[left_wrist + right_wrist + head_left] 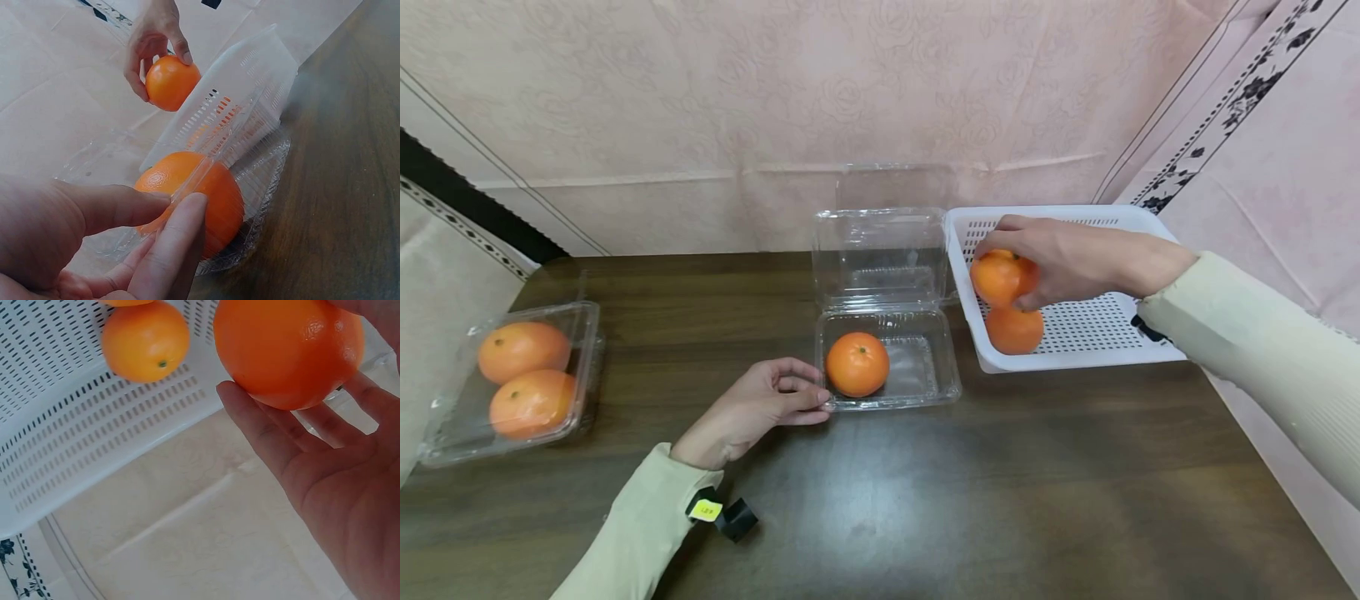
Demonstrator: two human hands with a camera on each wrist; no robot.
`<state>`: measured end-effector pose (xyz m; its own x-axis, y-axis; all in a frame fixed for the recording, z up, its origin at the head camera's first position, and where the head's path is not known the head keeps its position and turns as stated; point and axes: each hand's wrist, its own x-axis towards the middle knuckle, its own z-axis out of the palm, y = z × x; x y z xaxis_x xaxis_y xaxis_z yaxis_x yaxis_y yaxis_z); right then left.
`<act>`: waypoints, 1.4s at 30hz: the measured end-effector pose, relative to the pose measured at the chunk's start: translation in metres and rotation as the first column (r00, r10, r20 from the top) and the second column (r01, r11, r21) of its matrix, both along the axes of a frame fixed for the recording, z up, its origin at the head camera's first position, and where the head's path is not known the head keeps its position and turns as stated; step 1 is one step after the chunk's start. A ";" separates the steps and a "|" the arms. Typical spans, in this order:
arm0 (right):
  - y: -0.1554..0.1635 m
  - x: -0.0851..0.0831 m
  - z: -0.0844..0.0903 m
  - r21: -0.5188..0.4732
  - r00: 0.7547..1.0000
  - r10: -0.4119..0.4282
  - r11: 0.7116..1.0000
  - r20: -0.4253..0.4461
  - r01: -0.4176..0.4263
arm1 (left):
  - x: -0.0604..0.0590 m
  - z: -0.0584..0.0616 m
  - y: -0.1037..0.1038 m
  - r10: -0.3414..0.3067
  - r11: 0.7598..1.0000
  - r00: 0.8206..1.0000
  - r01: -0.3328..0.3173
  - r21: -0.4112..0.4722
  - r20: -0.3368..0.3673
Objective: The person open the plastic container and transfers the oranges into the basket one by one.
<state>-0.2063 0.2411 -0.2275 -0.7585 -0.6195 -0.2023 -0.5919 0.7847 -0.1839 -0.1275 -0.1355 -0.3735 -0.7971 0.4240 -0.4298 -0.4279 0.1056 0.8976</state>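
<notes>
Five oranges show in the head view. One orange is gripped by the right hand, fingers curled round it from above, over the left part of the white basket at right of centre. One basket orange lies just below it on the perforated floor, partly covered by the held fruit. One boxed orange sits in the left half of the open clear box at centre frame, whose lid stands upright behind it. Two packed oranges lie side by side in a closed clear box at the far left edge, dulled by its plastic.

The left hand rests on the dark wooden surface, thumb and fingers pinching the open box's left front corner. In the left wrist view that pinch fills the lower left, the rim running between the fingertips; the fruit behind looks warped through the plastic.

The basket sits just right of the open box, rims very near; whether they touch cannot be told. The right wrist view cuts off the held fruit at its top edge and shows only a corner of the basket. Pink patterned cloth hangs behind. A small black tag with a yellow label shows at the left cuff.
</notes>
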 end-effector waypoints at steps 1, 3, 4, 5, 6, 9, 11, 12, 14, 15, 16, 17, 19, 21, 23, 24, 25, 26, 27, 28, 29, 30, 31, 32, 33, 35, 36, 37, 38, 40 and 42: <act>0.002 -0.001 -0.001 -0.001 1.000 -0.009 1.000 0.003 0.009 | 0.000 0.000 0.000 0.001 1.000 1.000 -0.001 0.002 0.001; 0.005 -0.004 -0.002 -0.002 1.000 -0.026 1.000 0.007 0.026 | 0.000 0.000 0.001 0.002 1.000 1.000 -0.002 0.008 0.002; 0.007 -0.005 -0.003 -0.005 0.999 -0.034 0.999 0.009 0.034 | 0.000 -0.001 0.001 0.001 1.000 1.000 -0.001 0.010 0.000; 0.009 -0.007 -0.004 -0.007 0.999 -0.043 0.999 0.012 0.043 | 0.001 -0.001 0.001 -0.002 1.000 1.000 0.002 0.012 -0.001; 0.011 -0.008 -0.005 -0.006 0.999 -0.050 0.999 0.013 0.051 | 0.001 -0.001 0.001 -0.003 1.000 1.000 0.003 0.014 -0.003; 0.016 -0.011 -0.009 -0.010 0.998 -0.060 0.998 0.015 0.060 | 0.001 -0.002 0.001 -0.006 1.000 1.000 0.007 0.013 -0.008; 0.019 -0.012 -0.011 -0.012 0.998 -0.064 0.998 0.020 0.064 | 0.001 -0.002 0.001 -0.007 1.000 1.000 0.007 0.014 -0.010; 0.019 -0.013 -0.012 -0.012 0.998 -0.066 0.998 0.022 0.066 | 0.001 -0.002 0.001 -0.007 1.000 1.000 0.008 0.013 -0.011; 0.021 -0.014 -0.013 -0.009 0.997 -0.071 0.997 0.024 0.071 | 0.001 -0.002 0.001 -0.009 1.000 1.000 0.010 0.013 -0.011; 0.021 -0.014 -0.014 -0.007 0.997 -0.073 0.997 0.025 0.073 | 0.001 -0.002 0.000 -0.010 1.000 1.000 0.011 0.011 -0.012; 0.022 -0.015 -0.014 -0.003 0.997 -0.077 0.997 0.025 0.077 | 0.001 -0.001 0.000 -0.012 1.000 1.000 0.012 0.007 -0.014; 0.022 -0.015 -0.015 0.001 0.996 -0.082 0.997 0.026 0.082 | 0.001 -0.001 0.000 -0.013 1.000 1.000 0.013 0.004 -0.015; 0.024 -0.016 -0.017 0.007 0.995 -0.096 0.995 0.028 0.096 | 0.001 -0.001 -0.002 -0.013 1.000 1.000 0.013 -0.005 -0.016; 0.025 -0.018 -0.020 0.009 0.993 -0.109 0.994 0.033 0.109 | 0.001 -0.001 -0.002 -0.012 1.000 1.000 0.012 -0.012 -0.017; 0.027 -0.019 -0.022 0.007 0.992 -0.121 0.993 0.037 0.121 | 0.001 -0.001 -0.003 -0.013 1.000 1.000 0.012 -0.015 -0.017; 0.029 -0.020 -0.024 0.007 0.992 -0.124 0.992 0.036 0.124 | 0.001 -0.001 -0.003 -0.013 1.000 1.000 0.012 -0.017 -0.017; 0.030 -0.021 -0.025 0.009 0.992 -0.125 0.992 0.033 0.124 | 0.001 -0.001 -0.002 -0.013 1.000 1.000 0.013 -0.018 -0.018; 0.031 -0.022 -0.026 0.009 0.992 -0.124 0.992 0.029 0.124 | 0.001 -0.001 -0.002 -0.014 1.000 1.000 0.014 -0.018 -0.017; 0.033 -0.023 -0.027 0.010 0.992 -0.123 0.992 0.024 0.123 | 0.001 -0.001 -0.002 -0.015 1.000 1.000 0.015 -0.021 -0.018; 0.034 -0.024 -0.028 0.012 0.992 -0.124 0.992 0.018 0.124 | 0.001 -0.001 -0.002 -0.015 1.000 1.000 0.015 -0.021 -0.018; 0.036 -0.025 -0.029 0.015 0.992 -0.128 0.992 0.014 0.128 | 0.001 -0.001 -0.002 -0.016 1.000 1.000 0.015 -0.020 -0.018; 0.037 -0.026 -0.029 0.016 0.991 -0.134 0.991 0.016 0.134 | 0.001 -0.001 -0.002 -0.016 1.000 1.000 0.016 -0.019 -0.020; 0.038 -0.027 -0.030 0.017 0.990 -0.139 0.990 0.016 0.139 | 0.001 -0.001 -0.001 -0.017 1.000 1.000 0.017 -0.017 -0.021; 0.040 -0.028 -0.030 0.016 0.990 -0.143 0.990 0.016 0.143 | 0.001 -0.001 -0.001 -0.018 1.000 1.000 0.018 -0.016 -0.022; 0.041 -0.028 -0.031 0.017 0.989 -0.147 0.989 0.018 0.147 | 0.001 -0.001 -0.001 -0.019 1.000 1.000 0.019 -0.015 -0.023; 0.043 -0.030 -0.032 0.017 0.987 -0.156 0.988 0.025 0.156 | 0.001 -0.001 -0.001 -0.020 1.000 0.999 0.020 -0.011 -0.025; 0.044 -0.031 -0.032 0.017 0.987 -0.157 0.988 0.026 0.157 | 0.001 -0.001 -0.001 -0.020 1.000 0.999 0.019 -0.011 -0.026; 0.045 -0.032 -0.032 0.020 0.987 -0.156 0.988 0.023 0.156 | 0.001 -0.001 -0.001 -0.019 1.000 0.999 0.019 -0.010 -0.027; 0.046 -0.033 -0.033 0.022 0.987 -0.160 0.987 0.025 0.160 | 0.001 -0.001 -0.001 -0.019 1.000 0.999 0.018 -0.009 -0.028; 0.049 -0.035 -0.034 0.031 0.984 -0.173 0.985 0.030 0.172 | 0.001 -0.001 -0.001 -0.018 1.000 0.999 0.018 -0.008 -0.031; 0.052 -0.037 -0.035 0.040 0.981 -0.189 0.981 0.036 0.188 | 0.001 -0.001 -0.001 -0.018 1.000 0.999 0.018 -0.006 -0.034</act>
<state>-0.2437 0.2930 -0.2629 -0.8521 -0.4576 -0.2540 -0.4254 0.8883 -0.1732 -0.1267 -0.1365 -0.3748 -0.8033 0.4365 -0.4053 -0.3955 0.1180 0.9109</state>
